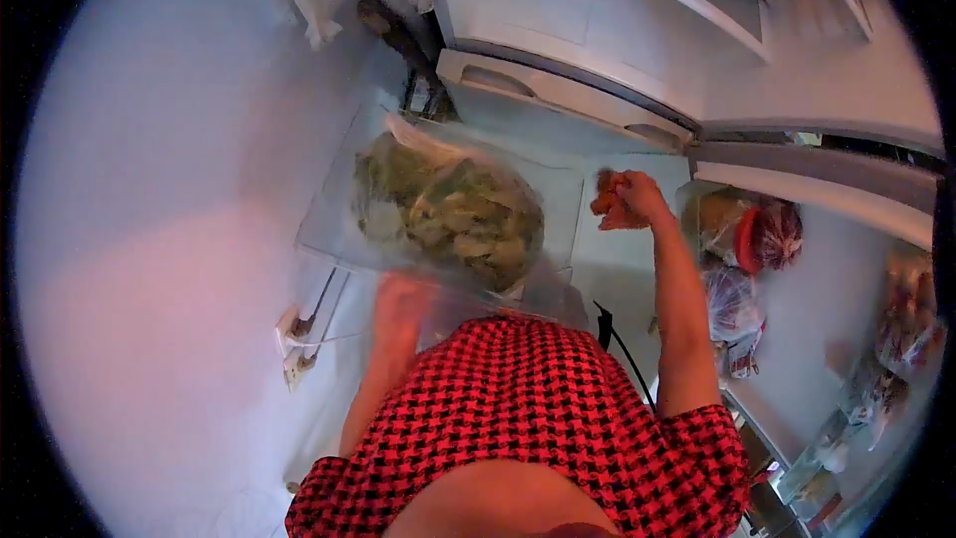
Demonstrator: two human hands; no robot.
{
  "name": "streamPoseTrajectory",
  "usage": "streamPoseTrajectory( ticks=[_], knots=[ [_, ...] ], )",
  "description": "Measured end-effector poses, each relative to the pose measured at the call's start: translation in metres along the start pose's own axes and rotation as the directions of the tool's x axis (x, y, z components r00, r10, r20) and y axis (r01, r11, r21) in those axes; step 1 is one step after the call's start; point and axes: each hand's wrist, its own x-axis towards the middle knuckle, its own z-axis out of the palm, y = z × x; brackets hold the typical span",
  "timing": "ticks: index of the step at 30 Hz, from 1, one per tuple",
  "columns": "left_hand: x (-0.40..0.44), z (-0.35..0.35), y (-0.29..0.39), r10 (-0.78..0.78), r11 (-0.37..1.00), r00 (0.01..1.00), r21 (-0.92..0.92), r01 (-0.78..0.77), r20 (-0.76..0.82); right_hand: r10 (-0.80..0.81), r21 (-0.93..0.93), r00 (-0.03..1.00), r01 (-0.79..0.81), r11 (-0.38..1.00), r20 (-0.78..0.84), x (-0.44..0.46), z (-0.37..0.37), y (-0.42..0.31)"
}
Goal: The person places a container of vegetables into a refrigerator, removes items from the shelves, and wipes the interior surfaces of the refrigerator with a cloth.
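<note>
"What's the right hand doing?"

"Its fingers are closed on a crumpled red-brown thing, out past the right side of the bin. I can't make out what the thing is; the hand hides part of it."

"And the left hand?"

"Blurred, at the bin's near edge. I can't tell whether it is open or gripping."

"Where's the bag?"

"In the clear bin, just in front of the shirt. Something green and brown fills it, but the plastic clouds it too much to name. The bin's near edge is hard to follow by the shirt."

"What's beyond?"

"A white drawer, well apart from the left hand. Above it, the shelves run up out of view."

"On the right?"

"More bags, one beside something red. The ones farther right are smeared, near the dark rim of the view. A black cord runs down behind the right arm, its lower end hidden."
</note>
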Motion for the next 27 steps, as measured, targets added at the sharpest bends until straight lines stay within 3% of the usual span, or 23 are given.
streamPoseTrajectory(
  ticks=[1,2,3,4,5,7,8,9,10,13,14,15,17,18,19,20,21,22,23,25,26,27],
  knots=[
    [0.000,0.001,0.000,-0.012,0.985,0.999,-0.172,0.018,0.037,0.005,0.006,1.000,-0.005,1.000,-0.002,-0.017,0.004,-0.010],
    [-0.001,0.002,0.010,-0.009,0.985,0.998,-0.172,0.018,0.055,0.017,-0.030,1.000,-0.018,0.999,-0.012,-0.032,0.006,-0.018],
    [-0.006,0.012,0.030,0.174,0.972,0.977,0.141,-0.190,0.120,0.037,-0.055,0.999,-0.039,0.998,-0.030,-0.046,0.005,-0.015],
    [-0.009,0.022,0.046,0.325,0.819,0.915,0.412,-0.400,0.241,0.062,-0.043,0.997,-0.065,0.997,-0.052,-0.057,0.009,-0.002],
    [-0.012,0.028,0.052,0.329,0.816,0.905,0.400,-0.416,0.271,0.075,-0.134,0.995,-0.083,0.988,-0.061,-0.064,0.017,0.012],
    [-0.021,0.037,0.062,0.171,0.968,0.978,0.166,-0.189,0.118,0.101,-0.223,0.991,-0.117,0.968,-0.084,-0.075,0.023,0.035],
    [-0.026,0.052,0.090,-0.177,0.758,0.959,-0.591,0.276,0.220,0.275,0.153,0.961,-0.270,0.951,-0.015,-0.078,0.023,0.043],
    [-0.023,0.054,0.090,-0.169,0.761,0.959,-0.588,0.275,0.229,0.393,0.494,0.912,-0.396,0.774,0.116,-0.078,0.026,0.045],
    [-0.023,0.056,0.090,-0.165,0.766,0.956,-0.579,0.279,0.243,-0.004,-0.332,1.000,0.006,0.943,0.007,-0.079,0.030,0.045],
    [-0.015,0.059,0.095,-0.138,0.771,0.939,-0.562,0.301,0.315,-0.111,-0.418,0.994,0.108,0.902,0.016,-0.062,0.048,0.065],
    [-0.013,0.059,0.097,-0.113,0.772,0.925,-0.554,0.312,0.363,0.082,-0.275,0.996,-0.073,0.959,0.022,-0.066,0.040,0.054],
    [-0.009,0.059,0.094,-0.109,0.772,0.923,-0.554,0.312,0.369,0.084,-0.276,0.996,-0.076,0.958,0.016,-0.056,0.058,0.077],
    [0.002,0.058,0.087,-0.108,0.778,0.931,-0.553,0.297,0.348,-0.061,-0.182,0.998,0.056,0.982,-0.024,-0.023,0.114,0.143],
    [0.005,0.064,0.090,-0.104,0.778,0.930,-0.554,0.297,0.352,-0.101,-0.228,0.995,0.095,0.969,-0.014,-0.037,0.098,0.122],
    [0.006,0.071,0.094,-0.105,0.750,0.932,-0.588,0.303,0.346,-0.019,0.084,0.999,0.022,0.996,-0.037,-0.027,0.127,0.154],
    [0.008,0.076,0.098,-0.104,0.721,0.934,-0.621,0.307,0.341,0.063,0.431,0.996,-0.031,0.902,-0.060,-0.017,0.155,0.187],
    [0.014,0.078,0.095,-0.095,0.719,0.932,-0.623,0.307,0.349,0.144,0.695,0.986,-0.046,0.718,-0.083,-0.030,0.143,0.161],
    [0.022,0.081,0.090,-0.068,0.769,0.944,-0.585,0.256,0.322,-0.121,-0.047,0.993,0.122,0.991,0.010,-0.058,0.115,0.150],
    [0.025,0.084,0.088,-0.032,0.816,0.956,-0.545,0.193,0.291,-0.131,-0.052,0.991,0.130,0.990,-0.003,-0.086,0.087,0.110],
    [0.023,0.094,0.096,0.032,0.795,0.964,-0.591,0.135,0.264,0.075,0.451,0.995,-0.036,0.892,-0.069,-0.122,0.065,0.065],
    [0.021,0.098,0.099,0.074,0.776,0.971,-0.625,0.086,0.226,0.065,0.446,0.994,-0.020,0.895,-0.087,-0.125,0.071,0.070],
    [0.028,0.095,0.098,0.088,0.773,0.969,-0.630,0.079,0.230,-0.045,0.259,0.996,0.065,0.964,-0.082,-0.124,0.080,0.076]
  ],
)
